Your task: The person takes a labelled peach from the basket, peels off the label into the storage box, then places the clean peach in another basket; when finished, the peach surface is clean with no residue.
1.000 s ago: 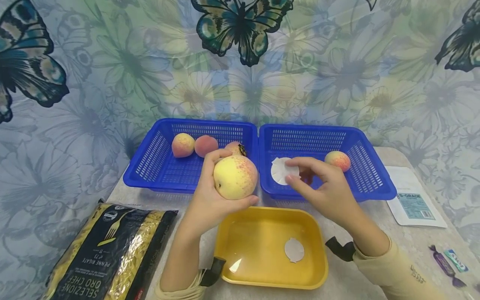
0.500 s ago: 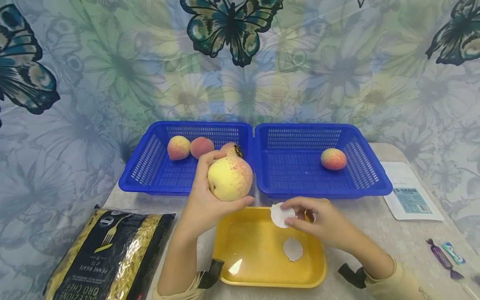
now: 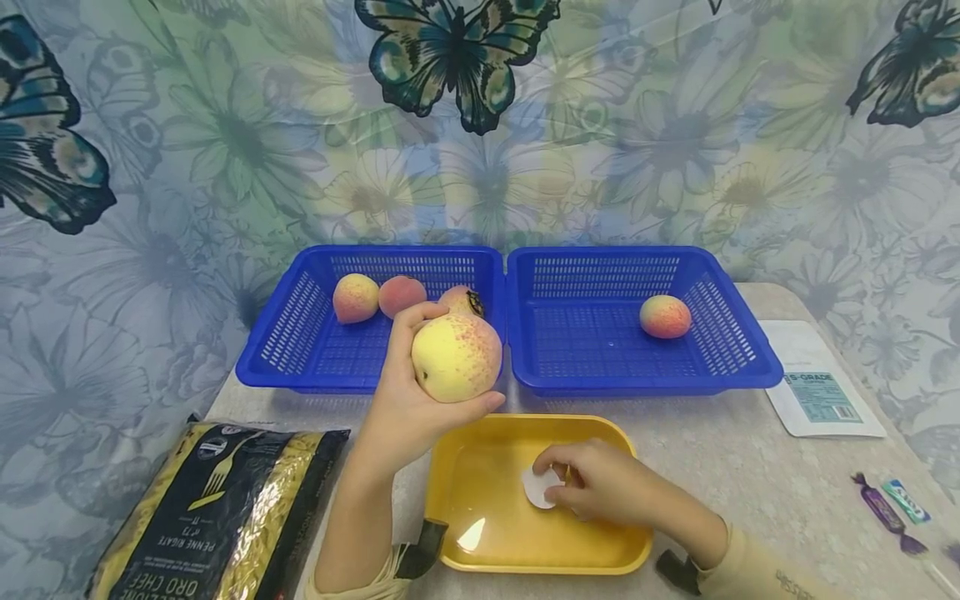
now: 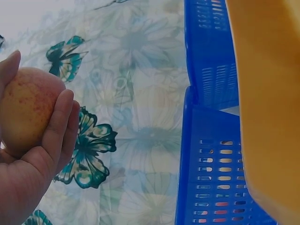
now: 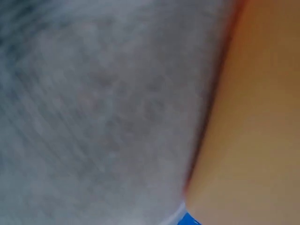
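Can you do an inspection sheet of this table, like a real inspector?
Surface: mottled pale table.
Job's things: yellow peach, white disc, yellow tray; left basket with three fruits showing, right basket with one fruit.
Clutter: pasta bag, white pouch, purple candy, small packet.
Grippers: left hand grips the peach; right hand pinches the disc; whether it touches the tray, can't tell.
Cables: nothing seen.
Surroundings: butterfly backdrop behind the baskets.

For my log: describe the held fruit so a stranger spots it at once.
Start at the left blue basket. In front of its right end, the left hand holds the fruit. Mostly yellow, it alone is gripped; the other fruits lie in baskets.
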The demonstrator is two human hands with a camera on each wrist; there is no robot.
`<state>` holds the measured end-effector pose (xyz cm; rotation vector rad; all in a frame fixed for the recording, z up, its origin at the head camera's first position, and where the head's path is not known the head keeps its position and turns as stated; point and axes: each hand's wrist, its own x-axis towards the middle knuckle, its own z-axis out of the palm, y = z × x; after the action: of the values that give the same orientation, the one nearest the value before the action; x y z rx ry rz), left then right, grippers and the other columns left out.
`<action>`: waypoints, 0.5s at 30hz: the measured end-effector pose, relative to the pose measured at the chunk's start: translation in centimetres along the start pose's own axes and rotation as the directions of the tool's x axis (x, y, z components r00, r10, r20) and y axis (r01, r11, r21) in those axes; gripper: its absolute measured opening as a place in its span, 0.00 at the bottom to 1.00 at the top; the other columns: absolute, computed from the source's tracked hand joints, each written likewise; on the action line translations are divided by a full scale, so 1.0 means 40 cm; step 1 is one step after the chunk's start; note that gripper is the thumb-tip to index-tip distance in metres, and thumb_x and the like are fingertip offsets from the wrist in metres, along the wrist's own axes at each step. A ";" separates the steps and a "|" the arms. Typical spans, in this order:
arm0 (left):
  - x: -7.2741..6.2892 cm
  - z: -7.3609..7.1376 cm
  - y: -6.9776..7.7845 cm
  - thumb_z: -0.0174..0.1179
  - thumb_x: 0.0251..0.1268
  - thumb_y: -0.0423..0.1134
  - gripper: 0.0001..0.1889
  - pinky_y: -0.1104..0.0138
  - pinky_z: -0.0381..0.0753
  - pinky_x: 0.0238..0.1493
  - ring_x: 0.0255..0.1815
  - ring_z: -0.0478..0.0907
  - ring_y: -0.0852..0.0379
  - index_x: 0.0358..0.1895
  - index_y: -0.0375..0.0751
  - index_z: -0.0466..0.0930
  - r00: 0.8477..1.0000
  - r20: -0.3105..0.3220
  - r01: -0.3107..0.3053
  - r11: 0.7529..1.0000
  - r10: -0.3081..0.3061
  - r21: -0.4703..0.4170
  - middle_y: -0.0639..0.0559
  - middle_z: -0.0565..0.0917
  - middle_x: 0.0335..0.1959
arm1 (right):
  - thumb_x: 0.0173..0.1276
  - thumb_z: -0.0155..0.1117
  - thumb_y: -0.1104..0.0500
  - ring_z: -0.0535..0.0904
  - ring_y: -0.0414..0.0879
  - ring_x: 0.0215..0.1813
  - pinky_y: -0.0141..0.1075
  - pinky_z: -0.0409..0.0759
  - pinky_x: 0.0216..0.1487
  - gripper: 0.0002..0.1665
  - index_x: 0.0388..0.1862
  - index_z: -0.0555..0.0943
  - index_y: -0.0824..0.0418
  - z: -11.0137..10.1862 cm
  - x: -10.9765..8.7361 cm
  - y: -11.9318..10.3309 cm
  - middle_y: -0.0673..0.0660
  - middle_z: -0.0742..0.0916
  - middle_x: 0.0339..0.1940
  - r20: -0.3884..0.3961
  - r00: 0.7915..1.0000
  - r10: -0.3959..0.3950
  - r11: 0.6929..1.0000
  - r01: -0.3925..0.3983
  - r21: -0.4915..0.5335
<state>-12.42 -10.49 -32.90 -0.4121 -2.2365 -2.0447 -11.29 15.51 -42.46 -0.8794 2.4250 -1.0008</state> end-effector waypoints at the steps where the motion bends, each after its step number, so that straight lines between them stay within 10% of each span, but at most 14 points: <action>1: 0.000 0.000 0.000 0.80 0.37 0.27 0.52 0.53 0.83 0.53 0.60 0.76 0.50 0.66 0.55 0.57 1.000 0.001 0.001 1.000 -0.001 -0.003 0.55 0.68 0.65 | 0.66 0.70 0.56 0.70 0.28 0.19 0.26 0.74 0.26 0.12 0.47 0.83 0.54 0.003 0.002 0.001 0.39 0.77 0.21 0.004 1.000 0.005 1.000 -0.005 -0.021; 15: 0.001 0.003 -0.002 0.81 0.37 0.28 0.51 0.53 0.83 0.53 0.60 0.76 0.50 0.65 0.57 0.58 1.000 0.017 0.010 1.000 -0.010 -0.012 0.55 0.67 0.66 | 0.60 0.72 0.55 0.65 0.29 0.23 0.26 0.67 0.28 0.14 0.46 0.85 0.52 0.033 0.017 0.019 0.37 0.72 0.19 0.011 1.000 -0.016 0.946 0.018 -0.323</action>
<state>-12.47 -10.35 -32.96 -0.4216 -2.2409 -2.0690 -11.38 14.81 -43.97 -1.0078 2.6222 -0.6081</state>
